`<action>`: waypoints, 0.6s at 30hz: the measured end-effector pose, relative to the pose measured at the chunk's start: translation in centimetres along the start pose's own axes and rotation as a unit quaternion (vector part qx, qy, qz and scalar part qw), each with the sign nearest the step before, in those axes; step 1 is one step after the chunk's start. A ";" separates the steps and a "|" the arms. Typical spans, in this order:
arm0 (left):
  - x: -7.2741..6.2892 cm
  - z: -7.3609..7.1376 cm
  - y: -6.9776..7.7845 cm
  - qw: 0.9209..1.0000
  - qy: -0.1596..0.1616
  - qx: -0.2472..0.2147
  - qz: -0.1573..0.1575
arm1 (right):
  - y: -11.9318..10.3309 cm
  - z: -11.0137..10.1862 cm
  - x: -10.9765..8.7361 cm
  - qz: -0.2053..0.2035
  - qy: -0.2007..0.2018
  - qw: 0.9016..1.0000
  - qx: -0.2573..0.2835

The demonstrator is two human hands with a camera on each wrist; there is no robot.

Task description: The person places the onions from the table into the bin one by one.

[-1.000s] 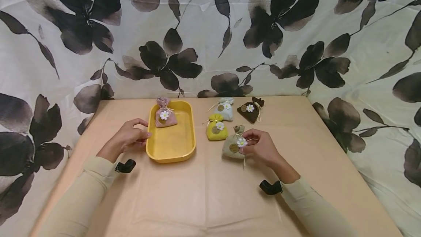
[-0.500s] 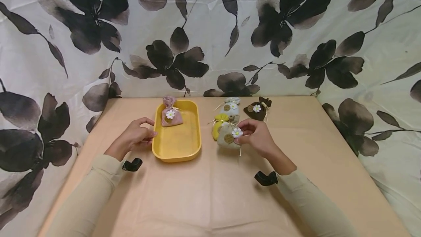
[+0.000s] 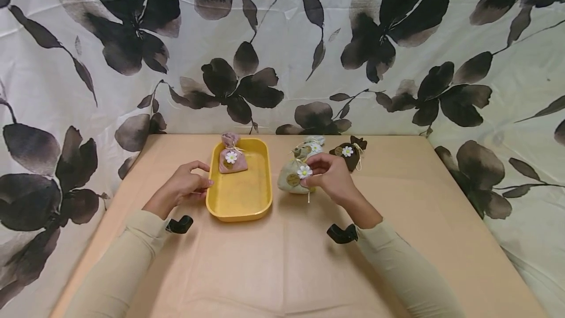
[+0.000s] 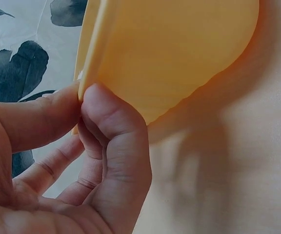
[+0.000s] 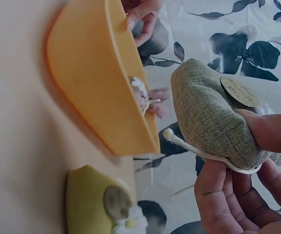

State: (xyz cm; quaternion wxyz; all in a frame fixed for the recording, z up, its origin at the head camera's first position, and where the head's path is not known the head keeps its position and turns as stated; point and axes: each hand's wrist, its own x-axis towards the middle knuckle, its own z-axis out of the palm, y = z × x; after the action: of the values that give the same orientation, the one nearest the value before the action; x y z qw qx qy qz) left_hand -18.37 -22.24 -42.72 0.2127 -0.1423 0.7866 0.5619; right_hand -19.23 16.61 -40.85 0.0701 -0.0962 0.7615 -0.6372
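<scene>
My left hand [image 3: 183, 185] pinches the left rim of a yellow tray [image 3: 238, 200]; thumb and fingertip close on that rim in the left wrist view. A pink drawstring pouch [image 3: 236, 165] with a white flower lies in the tray's far left corner. Right of the tray, my right hand [image 3: 337, 183] holds a grey-green drawstring pouch [image 3: 288, 168] by its side, between thumb and fingers. In the right wrist view this pouch is raised above the table, its white cord dangling. A yellow pouch [image 5: 87, 204] stands below; the held one mostly hides it in the head view.
Behind the right hand lie a pale blue pouch [image 3: 315, 140], partly covered, and a dark brown pouch [image 3: 352, 161], both with white flowers. A peach cloth [image 3: 247, 269] covers the table. A floral curtain [image 3: 304, 43] hangs along its back edge.
My right hand has carried the grey-green pouch left and slightly up, nearer the tray and across the yellow pouch. The left hand keeps its hold on the tray rim. The head view has shifted slightly.
</scene>
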 end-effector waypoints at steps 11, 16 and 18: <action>0.2 0.5 -0.1 1.000 -0.001 0.002 -0.002 | -1.5 1.6 0.7 -0.011 0.008 1.000 -0.003; 0.2 0.4 -0.2 1.000 0.000 0.003 -0.004 | -2.4 2.8 1.3 -0.030 0.018 0.999 -0.013; 0.1 0.2 -0.2 1.000 0.006 0.003 -0.006 | -2.8 3.4 1.8 -0.040 0.021 0.999 -0.017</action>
State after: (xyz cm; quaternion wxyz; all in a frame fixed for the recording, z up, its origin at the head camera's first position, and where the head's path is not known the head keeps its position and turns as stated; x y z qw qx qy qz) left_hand -18.33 -22.12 -42.97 0.2117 -0.1495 0.7890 0.5570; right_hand -19.99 12.45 -38.71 0.0269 -0.1147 0.7691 -0.6282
